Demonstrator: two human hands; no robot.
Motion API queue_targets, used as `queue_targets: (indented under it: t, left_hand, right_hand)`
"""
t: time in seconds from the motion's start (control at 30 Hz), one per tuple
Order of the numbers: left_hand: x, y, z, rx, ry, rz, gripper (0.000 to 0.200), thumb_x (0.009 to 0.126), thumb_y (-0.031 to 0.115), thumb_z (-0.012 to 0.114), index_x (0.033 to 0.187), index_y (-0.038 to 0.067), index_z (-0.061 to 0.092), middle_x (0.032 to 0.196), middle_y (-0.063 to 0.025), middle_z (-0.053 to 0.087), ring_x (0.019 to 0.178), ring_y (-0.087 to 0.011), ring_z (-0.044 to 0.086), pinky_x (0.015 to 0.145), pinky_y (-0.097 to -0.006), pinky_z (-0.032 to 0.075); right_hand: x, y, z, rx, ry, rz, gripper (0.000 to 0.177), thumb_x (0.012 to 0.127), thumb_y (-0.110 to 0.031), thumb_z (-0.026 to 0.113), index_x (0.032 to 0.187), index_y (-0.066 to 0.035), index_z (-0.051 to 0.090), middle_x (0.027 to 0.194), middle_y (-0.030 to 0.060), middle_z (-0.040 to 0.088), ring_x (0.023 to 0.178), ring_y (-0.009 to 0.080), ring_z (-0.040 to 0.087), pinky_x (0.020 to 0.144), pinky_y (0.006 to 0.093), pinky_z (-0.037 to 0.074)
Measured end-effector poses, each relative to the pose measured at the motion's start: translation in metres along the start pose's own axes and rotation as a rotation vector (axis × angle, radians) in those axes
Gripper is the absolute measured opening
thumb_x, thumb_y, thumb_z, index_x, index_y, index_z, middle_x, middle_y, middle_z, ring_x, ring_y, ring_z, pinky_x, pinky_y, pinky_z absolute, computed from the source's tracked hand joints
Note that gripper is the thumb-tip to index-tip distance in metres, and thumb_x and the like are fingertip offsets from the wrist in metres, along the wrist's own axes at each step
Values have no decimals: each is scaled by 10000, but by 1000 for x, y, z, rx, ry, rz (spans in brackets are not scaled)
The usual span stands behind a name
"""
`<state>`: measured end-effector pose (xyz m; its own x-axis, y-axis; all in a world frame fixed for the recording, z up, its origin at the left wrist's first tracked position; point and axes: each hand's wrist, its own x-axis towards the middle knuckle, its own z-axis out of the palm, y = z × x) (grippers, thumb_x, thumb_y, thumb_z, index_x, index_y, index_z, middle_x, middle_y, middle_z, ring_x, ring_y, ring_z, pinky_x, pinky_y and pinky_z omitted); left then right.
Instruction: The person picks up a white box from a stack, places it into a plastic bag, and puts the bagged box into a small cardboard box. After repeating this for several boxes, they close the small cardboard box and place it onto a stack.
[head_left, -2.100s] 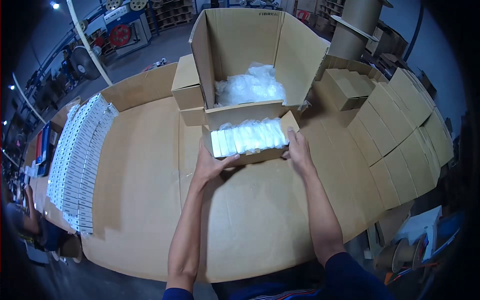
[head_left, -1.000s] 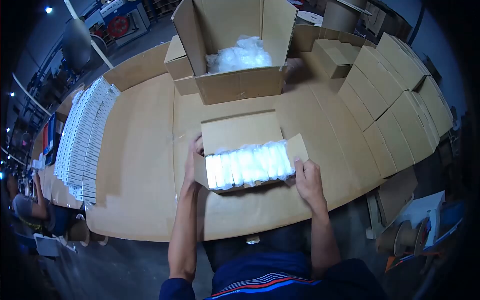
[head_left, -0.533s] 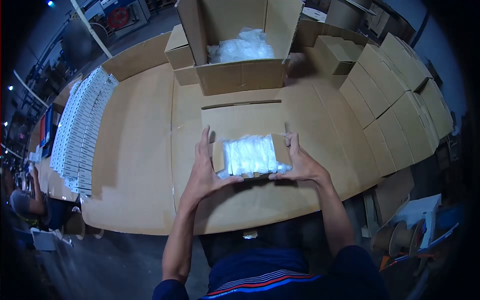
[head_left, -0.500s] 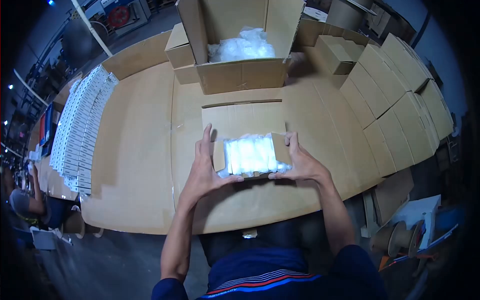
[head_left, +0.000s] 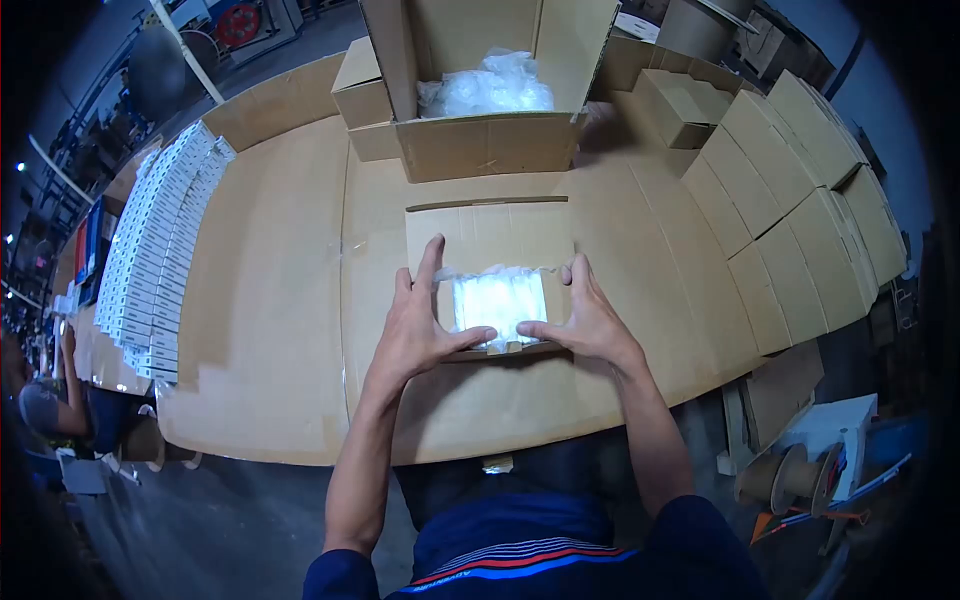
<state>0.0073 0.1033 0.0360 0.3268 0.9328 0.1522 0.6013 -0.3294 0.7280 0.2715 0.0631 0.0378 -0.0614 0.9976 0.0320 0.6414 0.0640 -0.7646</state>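
Observation:
In the middle of the table a small cardboard box [head_left: 490,228] lies open, its lid flap laid back on the far side. White items under clear plastic wrap [head_left: 500,298] fill it, with wrap bunched along the far edge. My left hand [head_left: 412,322] grips the box's left side, thumb pressed on the wrap near the front edge. On the opposite side my right hand [head_left: 597,318] holds the box in the same way, its thumb pointing inward over the wrap. Some fingertips are hidden behind the box sides.
Behind the small box stands a large open carton [head_left: 490,150] holding clear plastic wrap [head_left: 490,88]. Closed brown boxes [head_left: 790,235] are stacked at the right. Rows of small white boxes [head_left: 150,260] line the left side. Another person [head_left: 70,400] sits at far left.
Both thumbs have moved inward from the front corners onto the wrap. The loose wrap at the front corners now sits inside the box. The side flaps appear pressed closer in.

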Motion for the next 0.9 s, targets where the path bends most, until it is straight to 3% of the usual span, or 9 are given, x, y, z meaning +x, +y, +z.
queue_targets:
  t: [0.17,0.3,0.47,0.57,0.67,0.7,0.83,0.87,0.9]
  left_hand:
    - [1,17,-4,-51,-35,-134,1365,535,482,981,1623,81,262,1358,-283,495,1231,-414,531,1083,-517,453]
    - [1,22,-5,-69,-10,-168,1373,507,477,993,1619,100,283,1319,-273,491,1267,-431,524,1088,-525,456]
    - [1,25,-4,-90,2,-201,1371,521,435,991,1627,105,252,1334,-261,480,1306,-440,506,1100,-523,450]
    - [1,17,1,-66,52,-124,1403,540,399,985,1642,92,173,1379,-272,459,1316,-439,502,1107,-518,449]
    - [-2,15,6,-108,207,-13,1444,540,365,985,1646,73,105,1447,-287,421,1328,-427,496,1125,-507,435]
    - [-3,15,8,-81,297,80,1425,570,312,993,1642,45,93,1505,-264,392,1325,-383,506,1131,-492,428]
    - [-17,4,18,-566,427,161,1232,720,175,948,1640,77,135,1451,-184,469,1336,-322,507,1160,-446,402]
    - [-24,-11,25,-603,376,155,1072,782,198,912,1602,83,230,1413,-167,502,1348,-326,504,1163,-441,392]
    - [-27,-24,33,-611,417,289,776,878,247,835,1484,64,387,1394,-161,530,1358,-320,502,1150,-447,397]
  right_hand:
    - [-3,2,-1,-97,-18,-100,1026,587,-542,975,1197,18,370,1135,222,482,1053,393,568,969,482,477]
    - [-3,-5,3,-260,-70,-93,1115,537,-584,976,1230,34,360,1200,270,467,1093,457,587,965,529,499]
    - [-6,-24,15,-340,33,-21,1136,524,-617,965,1225,37,356,1185,313,470,1101,509,577,922,553,516]
    - [-5,-31,23,-370,97,47,1137,539,-666,934,1220,40,357,1196,316,477,1110,504,572,933,554,506]
    - [-5,-33,28,-373,162,91,1166,541,-701,912,1235,58,363,1209,314,482,1116,496,576,950,550,500]
    - [-4,-29,29,-370,175,89,1201,542,-716,903,1268,77,368,1224,318,484,1123,495,577,959,547,499]
    - [-6,-27,37,-508,164,203,1288,562,-765,862,1366,146,434,1291,346,485,1163,505,575,998,533,491]
    - [-6,-40,26,-438,-20,353,1290,570,-802,829,1388,139,500,1327,361,483,1181,509,575,1017,532,485]
    - [-13,-40,32,-423,145,263,1176,567,-755,863,1323,97,573,1347,320,493,1219,492,553,1012,519,492]
